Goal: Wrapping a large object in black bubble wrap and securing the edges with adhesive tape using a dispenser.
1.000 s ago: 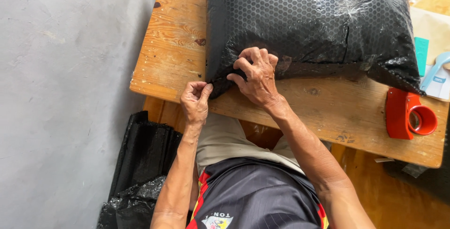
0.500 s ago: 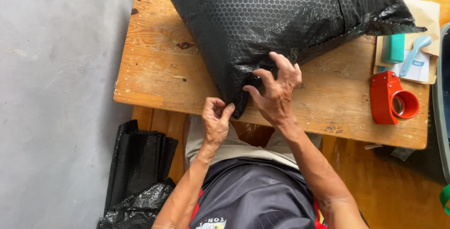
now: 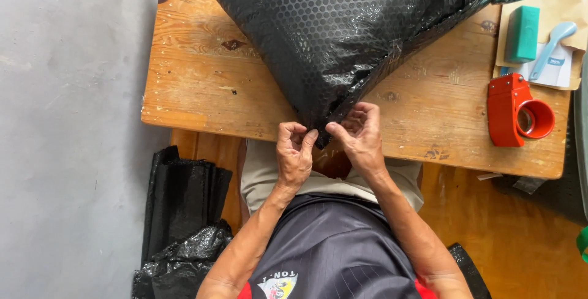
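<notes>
At counter (image 3: 202, 90) edge, black bubble-wrapped parcel (image 3: 343, 23) corner is pinched between left hand (image 3: 294, 155) and right hand (image 3: 361, 136); long axis runs away rightward.

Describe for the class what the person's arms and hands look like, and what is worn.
Both forearms are bare, with no sleeves showing. The left hand and right hand wear no gloves, rings or watch that can be seen. Knuckles and veins stand out. The body wears a dark pinstriped shirt with red trim.
</notes>
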